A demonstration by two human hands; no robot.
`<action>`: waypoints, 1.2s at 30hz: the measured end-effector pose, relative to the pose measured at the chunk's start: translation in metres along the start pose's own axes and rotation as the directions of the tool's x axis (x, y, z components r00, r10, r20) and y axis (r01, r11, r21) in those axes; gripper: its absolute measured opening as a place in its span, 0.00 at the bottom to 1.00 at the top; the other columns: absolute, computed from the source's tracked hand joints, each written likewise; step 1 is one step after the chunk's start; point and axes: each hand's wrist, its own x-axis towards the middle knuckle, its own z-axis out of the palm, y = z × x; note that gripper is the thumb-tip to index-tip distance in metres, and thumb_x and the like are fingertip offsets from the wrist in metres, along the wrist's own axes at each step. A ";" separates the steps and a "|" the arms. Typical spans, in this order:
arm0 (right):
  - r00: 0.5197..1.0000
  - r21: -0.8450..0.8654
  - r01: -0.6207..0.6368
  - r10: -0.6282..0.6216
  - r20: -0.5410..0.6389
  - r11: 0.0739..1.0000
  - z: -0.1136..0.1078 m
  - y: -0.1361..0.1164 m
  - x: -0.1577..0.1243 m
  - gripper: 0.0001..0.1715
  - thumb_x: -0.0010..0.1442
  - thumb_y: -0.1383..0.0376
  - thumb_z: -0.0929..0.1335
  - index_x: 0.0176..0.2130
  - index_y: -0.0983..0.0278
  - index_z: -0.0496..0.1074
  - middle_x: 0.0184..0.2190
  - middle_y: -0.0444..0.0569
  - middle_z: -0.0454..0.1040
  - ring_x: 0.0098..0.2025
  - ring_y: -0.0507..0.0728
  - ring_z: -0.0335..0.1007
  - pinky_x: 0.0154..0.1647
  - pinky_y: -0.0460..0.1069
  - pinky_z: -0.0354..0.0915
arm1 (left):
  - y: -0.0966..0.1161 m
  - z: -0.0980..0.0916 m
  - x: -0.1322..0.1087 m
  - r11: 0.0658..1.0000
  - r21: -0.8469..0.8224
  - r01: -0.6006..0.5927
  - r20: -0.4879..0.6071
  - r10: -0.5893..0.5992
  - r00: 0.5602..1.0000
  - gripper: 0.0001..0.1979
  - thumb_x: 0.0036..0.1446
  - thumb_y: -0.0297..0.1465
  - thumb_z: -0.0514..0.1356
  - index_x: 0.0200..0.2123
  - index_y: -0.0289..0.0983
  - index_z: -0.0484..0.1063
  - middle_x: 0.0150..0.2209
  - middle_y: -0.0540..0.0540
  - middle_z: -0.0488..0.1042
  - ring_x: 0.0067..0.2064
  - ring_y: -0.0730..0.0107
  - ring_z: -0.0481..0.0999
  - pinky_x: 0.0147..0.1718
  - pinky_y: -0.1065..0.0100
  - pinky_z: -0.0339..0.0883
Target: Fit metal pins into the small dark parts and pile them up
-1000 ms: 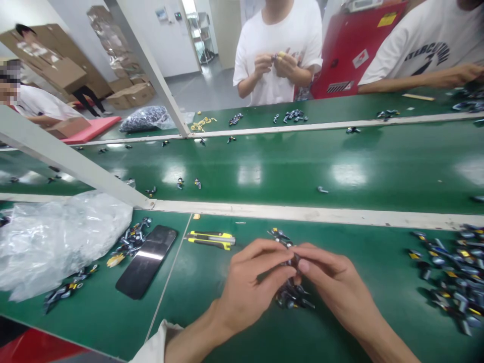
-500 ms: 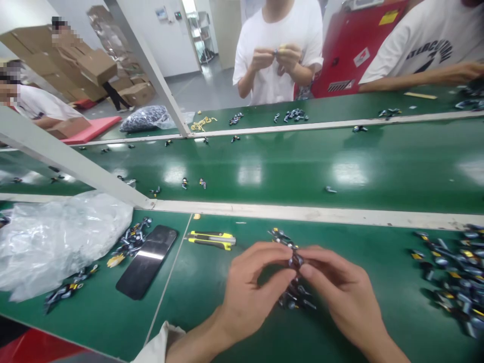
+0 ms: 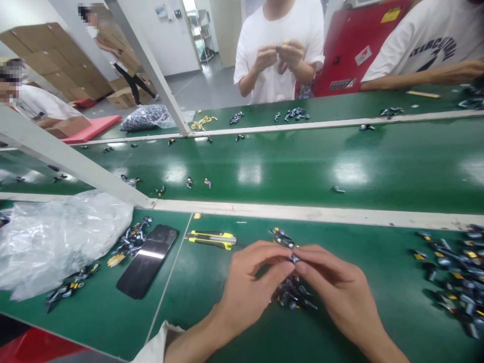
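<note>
Right of the crumpled clear bag [image 3: 56, 237], left hand [image 3: 249, 287] and right hand [image 3: 336, 292] both pinch one small dark part [image 3: 293, 258].

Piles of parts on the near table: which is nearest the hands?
The small pile under the left hand and right hand pinching a part; the right-side heap lies apart.

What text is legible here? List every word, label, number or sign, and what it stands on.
"TERCU": readable part of the arched print on a co-worker's white T-shirt; the rest is unclear.
Too small to read: white label and yellow label on the red cabinet.
Blurred: wall sign.
No text on the small part between left hand and right hand.
</note>
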 end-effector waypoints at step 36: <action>0.892 0.220 -0.423 0.361 0.273 0.879 0.012 0.000 -0.018 0.23 0.70 0.48 0.63 0.33 0.62 0.66 0.18 0.41 0.71 0.18 0.51 0.70 0.17 0.43 0.64 | -0.002 0.018 -0.013 0.994 0.004 -0.112 -0.086 0.112 0.990 0.07 0.61 0.25 0.66 0.41 0.39 0.84 0.38 0.44 0.82 0.32 0.70 0.83 0.28 0.72 0.79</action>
